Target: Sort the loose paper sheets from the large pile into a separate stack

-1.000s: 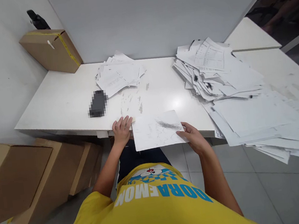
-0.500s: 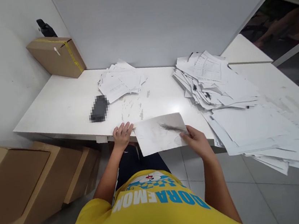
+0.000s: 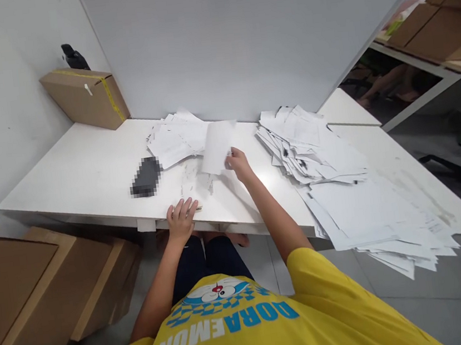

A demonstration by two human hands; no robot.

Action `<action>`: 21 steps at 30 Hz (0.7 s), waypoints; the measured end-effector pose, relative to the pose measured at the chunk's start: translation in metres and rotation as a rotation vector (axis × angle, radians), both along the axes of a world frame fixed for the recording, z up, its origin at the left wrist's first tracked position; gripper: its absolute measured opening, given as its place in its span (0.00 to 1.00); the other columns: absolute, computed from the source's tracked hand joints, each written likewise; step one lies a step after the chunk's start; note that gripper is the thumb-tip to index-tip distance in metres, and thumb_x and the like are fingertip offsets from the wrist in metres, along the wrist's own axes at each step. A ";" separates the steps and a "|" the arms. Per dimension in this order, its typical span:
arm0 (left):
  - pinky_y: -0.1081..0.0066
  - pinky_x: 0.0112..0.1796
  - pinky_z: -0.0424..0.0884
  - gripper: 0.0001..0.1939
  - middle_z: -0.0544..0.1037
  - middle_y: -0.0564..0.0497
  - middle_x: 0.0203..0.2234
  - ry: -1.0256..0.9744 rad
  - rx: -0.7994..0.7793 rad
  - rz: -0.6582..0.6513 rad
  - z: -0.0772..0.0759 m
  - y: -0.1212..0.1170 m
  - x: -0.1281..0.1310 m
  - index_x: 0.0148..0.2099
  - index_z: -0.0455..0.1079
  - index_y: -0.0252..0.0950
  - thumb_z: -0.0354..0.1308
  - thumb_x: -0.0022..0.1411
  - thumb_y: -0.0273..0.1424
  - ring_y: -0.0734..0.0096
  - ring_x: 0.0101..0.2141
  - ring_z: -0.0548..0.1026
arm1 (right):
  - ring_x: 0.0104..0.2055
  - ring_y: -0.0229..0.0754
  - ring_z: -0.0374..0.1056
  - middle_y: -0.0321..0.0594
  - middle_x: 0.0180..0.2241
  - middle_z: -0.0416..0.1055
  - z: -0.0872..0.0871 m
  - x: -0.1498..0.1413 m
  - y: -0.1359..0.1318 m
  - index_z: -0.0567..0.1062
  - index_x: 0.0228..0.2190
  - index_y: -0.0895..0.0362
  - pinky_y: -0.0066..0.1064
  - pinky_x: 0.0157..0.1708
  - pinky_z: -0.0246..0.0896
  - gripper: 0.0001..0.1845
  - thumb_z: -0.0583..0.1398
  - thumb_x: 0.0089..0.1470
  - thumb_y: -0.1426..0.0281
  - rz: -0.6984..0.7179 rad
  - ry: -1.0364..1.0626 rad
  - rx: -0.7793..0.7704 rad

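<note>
My right hand (image 3: 238,163) pinches a white sheet of paper (image 3: 217,147) by its right side and holds it above the back half of the table. The sheet overlaps the right edge of the small paper pile (image 3: 178,137) from my view; I cannot tell whether it touches the pile. My left hand (image 3: 182,219) lies with fingers stretched over the table's front edge. A small pale object (image 3: 199,206) peeks out beside its fingertips, too covered to name.
A large messy paper stack (image 3: 298,142) and more loose sheets (image 3: 357,213) spread over the right side of the white table (image 3: 74,169). A blurred dark object (image 3: 146,177) lies left of centre. Cardboard boxes stand at the back left (image 3: 82,98) and lower left (image 3: 80,286).
My right hand has carried the sheet from the front edge up and left toward the small pile. My left hand has stayed at the table edge. The view has turned right.
</note>
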State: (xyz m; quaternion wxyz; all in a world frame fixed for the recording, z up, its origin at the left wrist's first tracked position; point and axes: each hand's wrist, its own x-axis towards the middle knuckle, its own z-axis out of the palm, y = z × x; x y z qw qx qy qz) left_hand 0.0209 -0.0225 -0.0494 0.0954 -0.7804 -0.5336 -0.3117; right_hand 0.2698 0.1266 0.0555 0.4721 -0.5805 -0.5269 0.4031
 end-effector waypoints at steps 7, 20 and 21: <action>0.58 0.59 0.59 0.29 0.78 0.50 0.54 0.053 0.068 0.007 -0.004 -0.008 0.002 0.61 0.70 0.50 0.50 0.61 0.23 0.61 0.56 0.73 | 0.53 0.60 0.67 0.58 0.50 0.73 0.014 -0.059 0.078 0.70 0.52 0.65 0.52 0.54 0.62 0.29 0.55 0.47 0.73 0.040 -0.324 0.078; 0.63 0.59 0.63 0.24 0.81 0.52 0.50 0.049 0.036 -0.030 -0.018 -0.006 0.002 0.61 0.69 0.56 0.54 0.67 0.29 0.65 0.51 0.78 | 0.69 0.58 0.50 0.57 0.67 0.57 -0.035 -0.119 0.078 0.67 0.61 0.62 0.54 0.67 0.38 0.28 0.53 0.64 0.63 0.346 -0.841 0.370; 0.63 0.59 0.63 0.24 0.81 0.52 0.50 0.028 0.041 -0.035 -0.017 -0.006 0.002 0.62 0.69 0.56 0.53 0.67 0.28 0.65 0.51 0.78 | 0.70 0.58 0.49 0.58 0.68 0.55 -0.031 -0.120 0.083 0.66 0.61 0.64 0.55 0.67 0.38 0.28 0.53 0.64 0.63 0.311 -0.854 0.350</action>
